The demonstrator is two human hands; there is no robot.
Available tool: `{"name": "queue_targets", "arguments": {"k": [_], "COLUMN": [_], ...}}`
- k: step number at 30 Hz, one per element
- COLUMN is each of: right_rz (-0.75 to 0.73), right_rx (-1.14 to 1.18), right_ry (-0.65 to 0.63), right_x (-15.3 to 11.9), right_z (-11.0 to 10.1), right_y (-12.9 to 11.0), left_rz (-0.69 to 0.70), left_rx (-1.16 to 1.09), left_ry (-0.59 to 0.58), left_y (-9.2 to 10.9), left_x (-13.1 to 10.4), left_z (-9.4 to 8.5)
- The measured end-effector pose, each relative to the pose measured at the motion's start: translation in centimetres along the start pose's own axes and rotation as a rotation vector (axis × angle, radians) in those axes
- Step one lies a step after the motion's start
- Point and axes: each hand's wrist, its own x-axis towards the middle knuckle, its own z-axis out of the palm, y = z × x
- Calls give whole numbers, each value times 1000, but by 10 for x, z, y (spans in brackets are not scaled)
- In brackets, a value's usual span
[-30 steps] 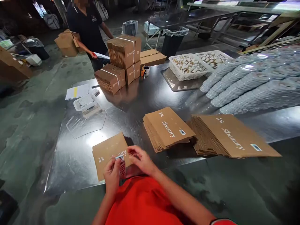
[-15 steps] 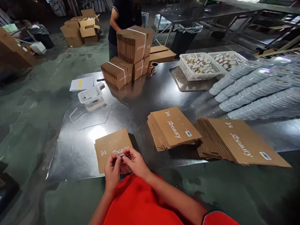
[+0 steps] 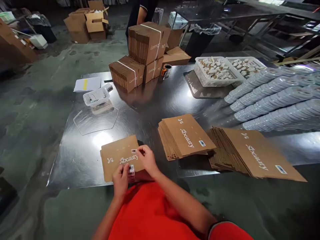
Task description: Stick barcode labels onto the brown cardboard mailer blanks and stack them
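Note:
My left hand (image 3: 121, 180) pinches a strip of barcode stickers (image 3: 131, 174) at the near edge of the table. Between the thumb and fingers of my right hand (image 3: 147, 160) is a single small sticker (image 3: 134, 151), held over the upper right part of a flat cardboard box (image 3: 113, 150). White lettering reading "beauty" runs across that box, which lies in front of me. To the right lie two stacks of flat boxes, the nearer stack (image 3: 187, 133) and the farther-right stack (image 3: 255, 151); the top box of each bears a sticker near one corner.
Bundled cardboard boxes (image 3: 147, 43) stand at the table's back, a person (image 3: 141, 15) behind them. White baskets (image 3: 215, 78) of small items and rows of stacked plastic-wrapped rounds (image 3: 277, 103) fill the right. A clear plastic tub (image 3: 96, 98) and papers (image 3: 87, 84) lie left on the metal table (image 3: 147, 116).
My hands have parted. The right hand has moved right and up with one sticker, away from the strip in the left hand. The person behind has shifted right.

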Motion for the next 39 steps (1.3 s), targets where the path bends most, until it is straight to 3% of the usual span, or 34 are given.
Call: {"name": "queue_targets", "arguments": {"k": [5, 11, 31, 39], "right_rz": [109, 106, 65, 89], "right_rx": [-283, -377, -632, -474], "right_ry": [0, 10, 37, 104], "right_x": [51, 59, 54, 66], "right_z": [11, 26, 33, 29], "right_y": [26, 38, 45, 61], "left_rz": [-100, -150, -131, -94], "left_rx": [-108, -152, -140, -127], "left_ry": [-87, -95, -89, -86], "left_y": [-29, -54, -58, -54], "left_x": [25, 43, 42, 39], "left_z": [3, 9, 8, 14]}}
